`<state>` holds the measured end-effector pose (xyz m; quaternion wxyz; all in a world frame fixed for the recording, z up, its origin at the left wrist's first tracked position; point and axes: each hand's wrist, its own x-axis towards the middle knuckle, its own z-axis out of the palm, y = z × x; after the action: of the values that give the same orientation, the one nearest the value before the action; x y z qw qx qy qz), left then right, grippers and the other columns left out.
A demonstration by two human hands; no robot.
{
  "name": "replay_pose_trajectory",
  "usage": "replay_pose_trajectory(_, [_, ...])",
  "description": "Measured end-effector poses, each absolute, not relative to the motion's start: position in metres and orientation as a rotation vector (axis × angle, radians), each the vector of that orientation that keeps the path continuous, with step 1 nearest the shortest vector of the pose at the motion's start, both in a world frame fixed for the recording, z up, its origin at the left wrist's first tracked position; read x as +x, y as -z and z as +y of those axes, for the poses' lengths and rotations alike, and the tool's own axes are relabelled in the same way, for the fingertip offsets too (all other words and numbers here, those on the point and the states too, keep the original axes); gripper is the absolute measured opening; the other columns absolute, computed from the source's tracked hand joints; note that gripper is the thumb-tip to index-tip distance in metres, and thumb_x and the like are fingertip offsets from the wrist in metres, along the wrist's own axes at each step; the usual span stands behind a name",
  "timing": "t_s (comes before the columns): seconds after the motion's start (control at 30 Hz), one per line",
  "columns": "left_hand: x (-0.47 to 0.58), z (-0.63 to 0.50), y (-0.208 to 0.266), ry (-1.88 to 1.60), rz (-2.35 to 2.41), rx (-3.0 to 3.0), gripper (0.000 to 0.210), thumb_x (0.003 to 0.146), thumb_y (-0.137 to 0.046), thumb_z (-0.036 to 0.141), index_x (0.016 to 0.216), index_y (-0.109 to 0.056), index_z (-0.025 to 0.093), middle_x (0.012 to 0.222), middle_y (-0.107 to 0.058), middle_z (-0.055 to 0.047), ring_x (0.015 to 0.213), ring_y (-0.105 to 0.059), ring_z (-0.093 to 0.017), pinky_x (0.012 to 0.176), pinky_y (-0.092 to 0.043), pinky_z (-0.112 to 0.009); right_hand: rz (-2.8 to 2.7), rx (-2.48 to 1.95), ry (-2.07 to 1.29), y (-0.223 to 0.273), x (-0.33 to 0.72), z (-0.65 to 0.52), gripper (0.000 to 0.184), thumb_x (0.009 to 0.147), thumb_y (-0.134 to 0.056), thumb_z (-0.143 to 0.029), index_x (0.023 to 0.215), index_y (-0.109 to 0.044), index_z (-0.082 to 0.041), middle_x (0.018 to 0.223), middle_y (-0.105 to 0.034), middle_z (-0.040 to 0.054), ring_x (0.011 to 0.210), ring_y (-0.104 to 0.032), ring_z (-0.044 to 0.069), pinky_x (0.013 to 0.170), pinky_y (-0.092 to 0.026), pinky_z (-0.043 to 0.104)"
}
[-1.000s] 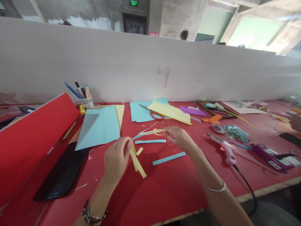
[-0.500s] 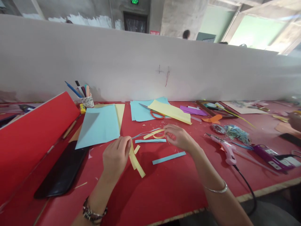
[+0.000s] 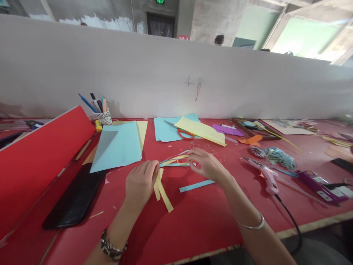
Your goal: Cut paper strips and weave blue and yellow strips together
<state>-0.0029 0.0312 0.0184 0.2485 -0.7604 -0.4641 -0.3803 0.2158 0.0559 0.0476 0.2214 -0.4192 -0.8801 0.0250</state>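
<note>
My left hand is closed in a pinch on one end of thin paper strips, yellow and pale blue. At their other end, the fingertips of my right hand are pinched together; a strip curls there in a small loop. Yellow paper strips extend down below my left fingertips; whether that hand grips them too I cannot tell. Just behind the held strips lies a blue strip, partly covered by my right fingers. Nearer to me, another blue strip lies flat, its right end by my right wrist.
Blue sheets, a yellow sheet and orange-handled scissors lie behind my hands. To the right are a pink glue gun and a purple power strip. A black phone-like slab and red board are left.
My hands have come slightly closer together, the left moving right and the right moving a little left. The held strips now sit lower, over the blue strip behind them.
</note>
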Motion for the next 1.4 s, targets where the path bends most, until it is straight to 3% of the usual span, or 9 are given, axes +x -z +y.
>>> replay_pose_trajectory(0.17, [0.001,0.030,-0.017,1.026,-1.294,-2.133,0.024,0.088,-0.034,0.020,0.074,-0.054,0.018,0.059,-0.060,0.001,0.050,-0.054,-0.009,0.048,-0.035,-0.020,-2.485,-1.072,-0.059,-0.048,0.208,0.055,0.017,0.078,-0.043,-0.011,0.081,-0.058,-0.019,0.087,-0.061,0.0043,0.079,-0.054,0.015,0.069,-0.044,0.028])
replay_pose_trajectory(0.43, [0.005,0.030,-0.017,1.014,-1.217,-2.117,0.025,0.087,-0.036,0.019,0.070,-0.055,0.017,0.052,-0.056,0.003,0.046,-0.050,-0.009,0.046,-0.033,-0.020,-2.518,-1.126,0.285,-0.049,0.193,0.049,0.025,0.081,-0.038,-0.008,0.091,-0.057,-0.019,0.079,-0.062,0.0055,0.074,-0.052,0.017,0.068,-0.040,0.031])
replay_pose_trajectory(0.7, [0.006,0.029,-0.012,1.162,-1.320,-2.178,0.022,0.087,-0.037,0.020,0.074,-0.054,0.018,0.058,-0.060,0.002,0.048,-0.053,-0.009,0.045,-0.034,-0.019,-2.229,-1.022,-0.150,-0.039,0.180,0.044,0.015,0.082,-0.038,-0.013,0.083,-0.052,-0.019,0.075,-0.059,0.0028,0.068,-0.051,0.013,0.063,-0.041,0.024])
replay_pose_trajectory(0.87, [0.007,0.028,-0.014,1.210,-1.289,-2.185,0.020,0.086,-0.038,0.019,0.074,-0.054,0.017,0.056,-0.059,0.002,0.047,-0.052,-0.009,0.045,-0.035,-0.018,-2.130,-1.100,-0.030,-0.041,0.177,0.042,0.012,0.083,-0.044,-0.020,0.078,-0.055,-0.020,0.079,-0.061,0.0016,0.074,-0.053,0.014,0.069,-0.034,0.028])
replay_pose_trajectory(1.03, [0.007,0.027,-0.015,1.282,-1.305,-2.191,0.020,0.086,-0.037,0.020,0.074,-0.053,0.016,0.055,-0.058,0.002,0.045,-0.051,-0.008,0.044,-0.035,-0.017,-2.118,-1.159,0.124,-0.039,0.176,0.041,0.015,0.083,-0.046,-0.022,0.094,-0.055,-0.023,0.090,-0.060,0.0016,0.082,-0.052,0.015,0.072,-0.029,0.030])
replay_pose_trajectory(1.23, [0.006,0.027,-0.015,1.372,-1.377,-2.245,0.020,0.086,-0.037,0.022,0.076,-0.053,0.017,0.060,-0.060,0.001,0.047,-0.051,-0.008,0.045,-0.036,-0.017,-1.974,-1.059,0.288,-0.039,0.175,0.039,0.017,0.082,-0.046,-0.019,0.096,-0.052,-0.026,0.089,-0.056,0.0007,0.079,-0.050,0.015,0.072,-0.029,0.032])
replay_pose_trajectory(1.4, [0.003,0.026,-0.019,1.639,-1.624,-2.267,0.018,0.084,-0.040,0.026,0.074,-0.052,0.018,0.056,-0.054,0.003,0.046,-0.047,-0.008,0.045,-0.036,-0.016,-1.554,-0.992,-0.011,-0.037,0.182,0.046,0.020,0.077,-0.046,-0.024,0.096,-0.041,-0.023,0.092,-0.047,0.0043,0.089,-0.046,0.018,0.078,-0.035,0.035])
